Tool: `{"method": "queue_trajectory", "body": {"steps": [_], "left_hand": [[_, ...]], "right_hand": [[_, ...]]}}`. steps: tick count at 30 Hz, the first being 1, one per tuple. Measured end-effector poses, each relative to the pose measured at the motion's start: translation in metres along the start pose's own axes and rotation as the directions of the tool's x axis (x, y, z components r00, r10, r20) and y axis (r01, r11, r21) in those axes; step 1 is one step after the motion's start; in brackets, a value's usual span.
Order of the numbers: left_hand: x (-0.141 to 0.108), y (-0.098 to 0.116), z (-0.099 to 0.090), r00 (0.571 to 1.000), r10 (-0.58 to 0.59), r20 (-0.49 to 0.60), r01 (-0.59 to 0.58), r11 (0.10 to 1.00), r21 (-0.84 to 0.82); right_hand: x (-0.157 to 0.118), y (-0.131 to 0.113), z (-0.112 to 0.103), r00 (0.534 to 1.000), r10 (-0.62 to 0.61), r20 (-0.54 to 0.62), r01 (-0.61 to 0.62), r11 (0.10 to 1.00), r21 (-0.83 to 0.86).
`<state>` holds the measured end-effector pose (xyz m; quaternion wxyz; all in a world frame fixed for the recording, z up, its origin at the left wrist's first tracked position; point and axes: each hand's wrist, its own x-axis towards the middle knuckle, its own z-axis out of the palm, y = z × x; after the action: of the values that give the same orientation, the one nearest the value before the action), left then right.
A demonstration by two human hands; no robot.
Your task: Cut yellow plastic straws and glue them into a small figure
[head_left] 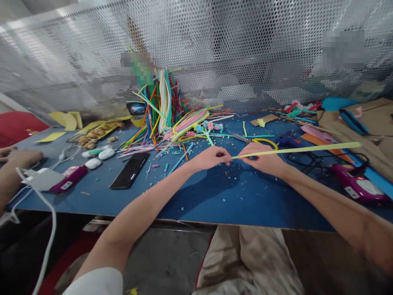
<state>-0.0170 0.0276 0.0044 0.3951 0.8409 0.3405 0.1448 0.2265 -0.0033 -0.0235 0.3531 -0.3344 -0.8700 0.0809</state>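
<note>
A long pale yellow pipe cleaner (313,149) runs across the front of my right hand (260,157) and out over my right forearm. My left hand (212,158) pinches its left end, and my right hand grips it close beside, the fingertips of both hands nearly meeting above the blue table. Just behind my left hand rises a green stem (210,138) with small blue and pink tufts (211,127) at its top. Scissors (241,138) with yellow handles lie behind my right hand, which partly covers them.
Bundled colored pipe cleaners (166,102) stand at the back. A black phone (129,171), white earbud cases (106,153) and a purple power strip (72,178) lie left. Another person's hand (23,156) rests at far left. A purple device (360,184) and cardboard (374,123) lie right.
</note>
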Motion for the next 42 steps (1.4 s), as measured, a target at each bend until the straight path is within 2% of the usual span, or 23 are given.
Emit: {"method": "queue_trajectory", "body": {"steps": [2, 4, 6, 8, 10, 11, 14, 15, 16, 17, 19, 22, 24, 26, 30, 35, 39, 42], "left_hand": [[0.000, 0.001, 0.002, 0.999, 0.036, -0.027, -0.034, 0.996, 0.081], [0.000, 0.001, 0.005, 0.987, 0.120, -0.109, -0.088, 0.961, 0.261], [-0.001, 0.001, 0.009, 0.948, 0.254, -0.191, -0.128, 0.855, 0.503], [-0.002, 0.002, 0.011, 0.894, 0.399, -0.205, -0.143, 0.688, 0.711], [-0.005, 0.003, 0.010, 0.851, 0.503, -0.153, -0.156, 0.520, 0.840], [-0.006, 0.004, 0.009, 0.836, 0.537, -0.116, -0.166, 0.448, 0.878], [-0.010, 0.007, 0.006, 0.817, 0.576, -0.028, -0.196, 0.324, 0.926], [-0.010, 0.008, 0.005, 0.821, 0.570, -0.023, -0.198, 0.322, 0.926], [-0.010, 0.008, 0.006, 0.831, 0.555, -0.037, -0.188, 0.343, 0.920], [-0.010, 0.008, 0.007, 0.845, 0.530, -0.068, -0.170, 0.387, 0.906], [-0.007, 0.006, 0.010, 0.881, 0.446, -0.159, -0.117, 0.530, 0.840], [-0.003, 0.003, 0.013, 0.929, 0.298, -0.221, -0.093, 0.765, 0.638], [-0.001, 0.000, 0.013, 0.954, 0.224, -0.197, -0.104, 0.870, 0.482], [0.000, -0.002, 0.012, 0.970, 0.166, -0.179, -0.092, 0.928, 0.362], [0.002, -0.006, 0.011, 0.981, 0.101, -0.166, -0.059, 0.969, 0.242], [0.003, -0.009, 0.011, 0.983, 0.091, -0.159, -0.057, 0.976, 0.209], [0.002, -0.010, 0.011, 0.984, 0.117, -0.134, -0.074, 0.955, 0.289], [0.001, -0.009, 0.012, 0.974, 0.170, -0.150, -0.085, 0.887, 0.454]], "right_hand": [[0.000, 0.000, 0.000, 1.000, 0.025, -0.013, -0.025, 0.999, 0.032], [-0.001, -0.001, 0.000, 0.996, 0.077, -0.037, -0.073, 0.993, 0.089], [-0.001, -0.002, 0.002, 0.986, 0.148, -0.077, -0.136, 0.979, 0.151], [-0.002, -0.003, 0.004, 0.956, 0.274, -0.103, -0.243, 0.939, 0.245], [-0.002, -0.003, 0.006, 0.903, 0.427, -0.053, -0.370, 0.835, 0.408], [-0.002, -0.002, 0.008, 0.871, 0.492, 0.001, -0.424, 0.750, 0.508], [-0.001, -0.001, 0.011, 0.801, 0.566, 0.195, -0.504, 0.463, 0.730], [-0.001, 0.000, 0.012, 0.793, 0.566, 0.225, -0.508, 0.410, 0.758], [-0.001, 0.000, 0.013, 0.792, 0.568, 0.225, -0.505, 0.400, 0.765], [-0.001, 0.001, 0.013, 0.799, 0.568, 0.200, -0.498, 0.437, 0.749], [-0.002, 0.002, 0.012, 0.831, 0.549, 0.090, -0.470, 0.607, 0.641], [-0.002, 0.004, 0.009, 0.897, 0.439, -0.043, -0.401, 0.852, 0.337], [-0.002, 0.007, 0.005, 0.938, 0.337, -0.077, -0.320, 0.931, 0.176], [-0.002, 0.010, 0.003, 0.967, 0.246, -0.071, -0.240, 0.967, 0.083], [0.000, 0.015, 0.003, 0.990, 0.140, -0.010, -0.139, 0.990, 0.026], [0.000, 0.014, 0.006, 0.997, 0.081, -0.016, -0.081, 0.997, -0.006], [0.001, 0.011, 0.005, 0.999, 0.025, 0.035, -0.025, 1.000, 0.000], [0.001, 0.008, 0.004, 0.999, 0.023, 0.041, -0.024, 1.000, 0.009]]}}
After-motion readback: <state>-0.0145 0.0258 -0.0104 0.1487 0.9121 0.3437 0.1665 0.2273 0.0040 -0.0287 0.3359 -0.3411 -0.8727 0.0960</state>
